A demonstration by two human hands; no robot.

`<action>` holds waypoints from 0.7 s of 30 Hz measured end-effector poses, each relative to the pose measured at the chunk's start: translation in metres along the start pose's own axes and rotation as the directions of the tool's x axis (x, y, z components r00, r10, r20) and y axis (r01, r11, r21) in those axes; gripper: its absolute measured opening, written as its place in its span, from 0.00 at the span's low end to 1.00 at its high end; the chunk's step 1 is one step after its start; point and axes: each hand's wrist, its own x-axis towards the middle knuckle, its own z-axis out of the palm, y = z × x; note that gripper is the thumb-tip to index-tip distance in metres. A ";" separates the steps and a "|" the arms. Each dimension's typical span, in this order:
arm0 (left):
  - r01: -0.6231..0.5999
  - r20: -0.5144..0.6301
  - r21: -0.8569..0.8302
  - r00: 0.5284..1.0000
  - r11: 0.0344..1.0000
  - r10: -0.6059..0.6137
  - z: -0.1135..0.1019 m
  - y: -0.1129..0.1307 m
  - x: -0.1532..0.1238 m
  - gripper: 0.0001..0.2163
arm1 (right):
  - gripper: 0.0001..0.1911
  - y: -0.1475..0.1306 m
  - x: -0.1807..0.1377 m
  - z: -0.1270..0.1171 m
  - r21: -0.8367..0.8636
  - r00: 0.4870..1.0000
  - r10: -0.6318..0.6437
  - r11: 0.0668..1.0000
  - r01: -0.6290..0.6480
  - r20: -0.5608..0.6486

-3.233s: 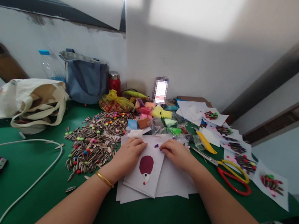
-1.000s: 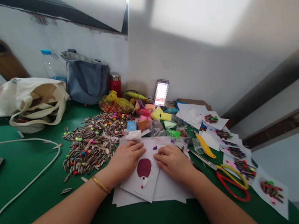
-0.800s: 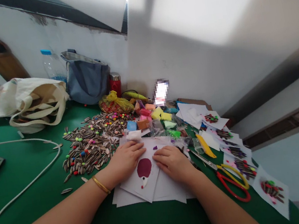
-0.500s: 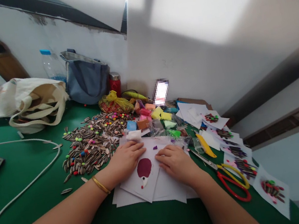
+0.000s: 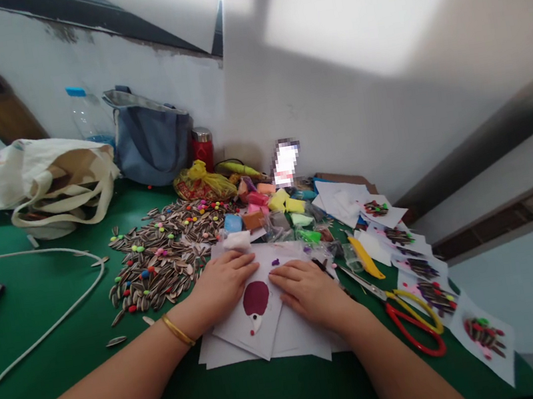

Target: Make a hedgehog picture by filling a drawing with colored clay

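Note:
A white sheet of paper (image 5: pixel 234 329) lies on a stack of other sheets in front of me. On it is a hedgehog shape (image 5: pixel 256 297) with a maroon body, a white pointed face, a black eye and a red nose. My left hand (image 5: pixel 225 283) rests flat on the sheet's left side, fingers stretched out and empty. From the right, my right hand (image 5: pixel 310 290) lies palm down with its fingertips at the sheet's right edge, also holding nothing visible. A small purple lump (image 5: pixel 275 262) sits on the paper between the hands.
Sunflower seeds (image 5: pixel 155 264) mixed with coloured ones are heaped to the left. Clay packs (image 5: pixel 277 201) and a phone (image 5: pixel 286 163) stand behind. Scissors (image 5: pixel 406 315), a yellow cutter (image 5: pixel 367 258) and finished seed pictures (image 5: pixel 483 337) lie right. A white cable (image 5: pixel 76 307) curves at left.
My right hand has slid slightly left, its fingers stretching further onto the paper. The left hand stays in place on the sheet. The view has shifted a little.

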 end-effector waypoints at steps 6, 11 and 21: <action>0.001 0.012 0.015 1.000 1.000 -0.001 -0.002 0.001 0.000 0.19 | 0.17 0.003 -0.001 0.000 -0.032 0.997 0.063 0.997 -0.065 -0.045; -0.011 0.021 0.019 1.000 1.000 0.010 -0.001 0.000 0.000 0.19 | 0.19 0.002 0.000 -0.001 -0.031 0.998 0.042 0.999 -0.043 -0.046; -0.003 0.023 0.023 1.000 1.000 0.003 -0.001 0.001 0.001 0.19 | 0.20 0.003 -0.001 -0.001 -0.024 0.996 0.067 0.997 -0.068 -0.067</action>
